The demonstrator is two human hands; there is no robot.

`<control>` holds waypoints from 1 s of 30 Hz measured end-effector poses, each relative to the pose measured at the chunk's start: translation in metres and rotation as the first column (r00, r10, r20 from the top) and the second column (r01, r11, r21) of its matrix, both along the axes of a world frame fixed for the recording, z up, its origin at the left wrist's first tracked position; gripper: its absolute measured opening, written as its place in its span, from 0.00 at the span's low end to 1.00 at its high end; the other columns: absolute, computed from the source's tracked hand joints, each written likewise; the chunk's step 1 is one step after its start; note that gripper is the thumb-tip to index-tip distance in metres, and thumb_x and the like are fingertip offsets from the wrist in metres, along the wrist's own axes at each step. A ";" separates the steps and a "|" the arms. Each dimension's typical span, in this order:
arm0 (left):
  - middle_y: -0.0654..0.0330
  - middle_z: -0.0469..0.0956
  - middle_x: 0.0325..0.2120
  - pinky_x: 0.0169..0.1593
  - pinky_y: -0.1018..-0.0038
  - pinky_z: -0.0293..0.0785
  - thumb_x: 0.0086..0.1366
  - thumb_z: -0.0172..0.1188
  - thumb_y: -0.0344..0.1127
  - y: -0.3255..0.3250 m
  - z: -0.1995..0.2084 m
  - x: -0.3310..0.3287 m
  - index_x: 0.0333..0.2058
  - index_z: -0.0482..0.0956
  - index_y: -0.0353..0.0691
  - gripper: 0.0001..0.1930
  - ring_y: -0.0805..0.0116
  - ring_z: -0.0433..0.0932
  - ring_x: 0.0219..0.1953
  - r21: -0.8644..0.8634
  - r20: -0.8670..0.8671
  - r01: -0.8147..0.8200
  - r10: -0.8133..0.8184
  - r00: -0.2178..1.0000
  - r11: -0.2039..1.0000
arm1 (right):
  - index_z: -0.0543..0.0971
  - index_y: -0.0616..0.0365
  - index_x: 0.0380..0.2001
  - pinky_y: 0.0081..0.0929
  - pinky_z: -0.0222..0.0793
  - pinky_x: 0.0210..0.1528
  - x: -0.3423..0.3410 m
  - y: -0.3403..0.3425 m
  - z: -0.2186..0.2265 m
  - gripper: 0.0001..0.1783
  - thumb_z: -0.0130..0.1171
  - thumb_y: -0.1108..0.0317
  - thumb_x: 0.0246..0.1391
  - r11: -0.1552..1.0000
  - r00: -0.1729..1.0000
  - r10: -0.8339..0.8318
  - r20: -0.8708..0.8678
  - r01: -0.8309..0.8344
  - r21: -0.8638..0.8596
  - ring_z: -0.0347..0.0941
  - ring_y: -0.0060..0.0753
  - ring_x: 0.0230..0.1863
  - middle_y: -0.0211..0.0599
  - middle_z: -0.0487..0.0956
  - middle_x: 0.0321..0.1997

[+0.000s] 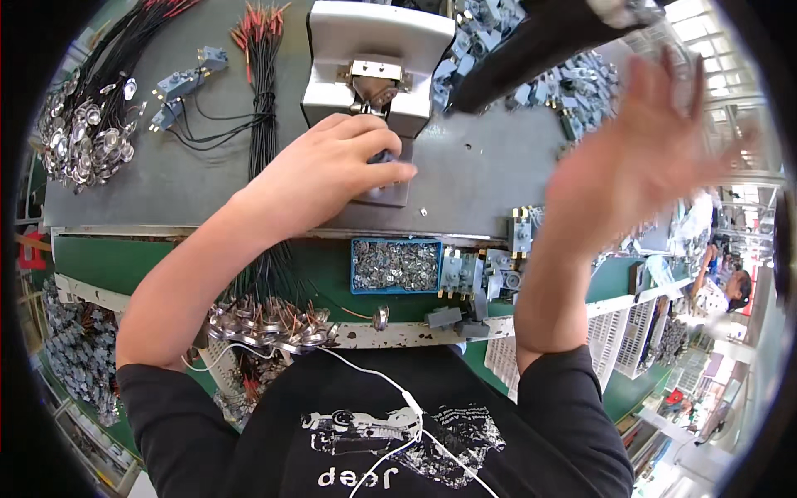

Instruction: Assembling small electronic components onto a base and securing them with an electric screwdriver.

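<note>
My left hand (344,158) is closed over a small dark grey-blue plastic part (382,159) at the foot of a white bench machine (378,33). The fingers cover most of that part, just below the machine's metal tooling (378,79). My right hand (635,158) is raised over the right of the bench, blurred by motion, with its fingers spread and nothing seen in them. Beyond it are a thick black bar (531,54) and a heap of grey plastic switch-like parts (581,87).
A blue tray (395,289) of small metal pieces sits at the bench's near edge, beside several grey parts (465,272). Black wires with red ends (264,100) run down the left. Round metal pieces (95,141) lie farther left. Another person (722,286) is at far right.
</note>
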State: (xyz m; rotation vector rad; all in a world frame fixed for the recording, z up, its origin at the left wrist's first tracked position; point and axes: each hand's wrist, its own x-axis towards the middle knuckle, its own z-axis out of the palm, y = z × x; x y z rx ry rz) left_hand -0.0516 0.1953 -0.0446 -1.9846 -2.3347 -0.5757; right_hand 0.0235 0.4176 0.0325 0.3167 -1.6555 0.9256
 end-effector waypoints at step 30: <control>0.63 0.77 0.54 0.59 0.62 0.79 0.62 0.66 0.30 0.006 -0.021 0.008 0.51 0.80 0.46 0.18 0.59 0.75 0.63 0.156 0.163 -0.004 -0.022 0.986 0.988 | 0.79 0.66 0.49 0.27 0.78 0.37 0.270 0.094 0.043 0.17 0.45 0.77 0.60 0.471 0.656 0.721 -0.225 -0.701 -0.535 0.71 0.36 0.56 0.51 0.73 0.53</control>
